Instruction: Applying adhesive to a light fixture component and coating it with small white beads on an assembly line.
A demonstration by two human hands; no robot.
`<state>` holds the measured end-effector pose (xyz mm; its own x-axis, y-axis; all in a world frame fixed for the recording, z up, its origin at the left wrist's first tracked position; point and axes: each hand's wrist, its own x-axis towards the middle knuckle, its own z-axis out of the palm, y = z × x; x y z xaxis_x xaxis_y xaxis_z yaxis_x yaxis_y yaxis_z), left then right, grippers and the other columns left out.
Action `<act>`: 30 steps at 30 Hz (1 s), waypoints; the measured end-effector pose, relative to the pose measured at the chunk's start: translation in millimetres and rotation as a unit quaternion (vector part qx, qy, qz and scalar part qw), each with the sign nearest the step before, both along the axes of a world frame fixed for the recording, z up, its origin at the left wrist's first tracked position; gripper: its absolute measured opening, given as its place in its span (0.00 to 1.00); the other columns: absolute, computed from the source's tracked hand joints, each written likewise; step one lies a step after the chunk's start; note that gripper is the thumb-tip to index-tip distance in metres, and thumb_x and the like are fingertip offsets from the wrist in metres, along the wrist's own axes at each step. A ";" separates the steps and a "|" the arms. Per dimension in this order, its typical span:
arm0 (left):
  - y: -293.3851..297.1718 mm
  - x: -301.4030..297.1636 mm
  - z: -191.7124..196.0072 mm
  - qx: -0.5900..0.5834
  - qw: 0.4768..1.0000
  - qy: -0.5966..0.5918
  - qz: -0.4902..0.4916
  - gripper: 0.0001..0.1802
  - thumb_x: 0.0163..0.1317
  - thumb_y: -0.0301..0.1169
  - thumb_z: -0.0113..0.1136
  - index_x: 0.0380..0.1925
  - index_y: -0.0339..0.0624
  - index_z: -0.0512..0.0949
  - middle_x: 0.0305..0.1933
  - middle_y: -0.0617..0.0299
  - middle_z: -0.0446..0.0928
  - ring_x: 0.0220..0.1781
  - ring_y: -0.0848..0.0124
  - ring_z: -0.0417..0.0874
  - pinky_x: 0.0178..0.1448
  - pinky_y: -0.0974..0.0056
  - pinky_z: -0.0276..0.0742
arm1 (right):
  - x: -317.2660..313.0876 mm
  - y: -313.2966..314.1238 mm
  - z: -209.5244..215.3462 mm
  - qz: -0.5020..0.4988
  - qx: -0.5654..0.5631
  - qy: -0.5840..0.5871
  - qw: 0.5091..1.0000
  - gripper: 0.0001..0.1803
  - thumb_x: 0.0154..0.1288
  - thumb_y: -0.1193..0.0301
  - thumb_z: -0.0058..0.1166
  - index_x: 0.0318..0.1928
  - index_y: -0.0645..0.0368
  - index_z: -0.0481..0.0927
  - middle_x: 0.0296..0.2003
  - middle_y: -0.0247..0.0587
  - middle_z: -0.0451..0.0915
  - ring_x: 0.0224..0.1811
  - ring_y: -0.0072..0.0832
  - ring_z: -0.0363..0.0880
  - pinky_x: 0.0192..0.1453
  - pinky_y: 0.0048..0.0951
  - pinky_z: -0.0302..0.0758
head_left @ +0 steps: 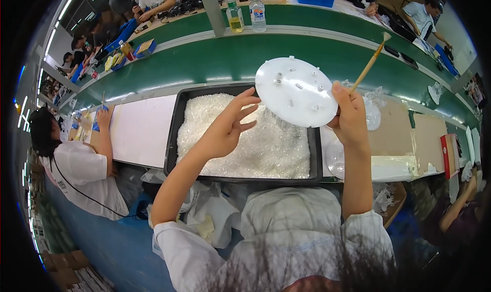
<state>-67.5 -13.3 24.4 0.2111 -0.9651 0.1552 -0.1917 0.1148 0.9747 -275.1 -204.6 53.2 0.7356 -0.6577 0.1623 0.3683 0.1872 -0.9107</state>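
Note:
A white round plastic disc with small raised posts is tilted above the black tray. My right hand is closed on the disc's right edge. The same hand also holds a thin brush, its wooden handle slanting up and right to a pale bristle tip. My left hand is open with fingers spread, close to the disc's left edge; whether a fingertip touches it I cannot tell. Below both hands, the tray holds a heap of white, glittering, crystal-like granules.
Clear plastic pieces lie right of the tray on cardboard. A red box stands farther right. Two bottles stand on the ledge behind the green conveyor belt. A co-worker sits at my left; others work across the belt.

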 end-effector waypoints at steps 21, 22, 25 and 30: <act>1.8 -10.1 0.5 -0.073 0.992 0.077 0.062 0.33 0.61 0.10 0.33 0.68 0.41 0.59 0.73 0.48 0.60 0.50 0.58 0.86 0.53 0.60 0.85 | -8.1 -9.3 0.6 -0.009 -0.012 -0.008 1.000 0.18 0.76 0.60 0.46 0.31 0.58 0.76 0.17 0.24 0.72 0.12 0.07 0.61 0.13 0.13 0.54; 2.3 -3.7 -2.8 -0.085 0.995 -0.011 0.043 0.33 0.61 0.11 0.37 0.67 0.41 0.60 0.74 0.49 0.59 0.52 0.58 0.85 0.61 0.56 0.79 | -9.2 -9.2 1.4 -0.007 -0.019 -0.004 1.000 0.18 0.76 0.60 0.47 0.30 0.58 0.76 0.17 0.23 0.71 0.12 0.07 0.61 0.13 0.13 0.53; 3.2 3.5 -14.6 -0.075 0.994 -0.067 0.033 0.32 0.59 0.11 0.43 0.66 0.40 0.63 0.75 0.50 0.57 0.55 0.58 0.84 0.71 0.52 0.69 | -11.5 -8.4 1.3 -0.011 -0.026 -0.006 1.000 0.18 0.76 0.60 0.47 0.30 0.57 0.77 0.16 0.23 0.71 0.12 0.07 0.59 0.13 0.13 0.51; -3.4 -4.9 -13.0 -0.123 0.984 -0.117 0.057 0.27 0.62 0.14 0.51 0.62 0.40 0.67 0.74 0.50 0.60 0.50 0.62 0.86 0.72 0.53 0.67 | -11.7 -7.2 2.8 -0.001 -0.022 -0.013 1.000 0.18 0.76 0.60 0.47 0.29 0.56 0.76 0.16 0.22 0.70 0.12 0.06 0.59 0.13 0.13 0.51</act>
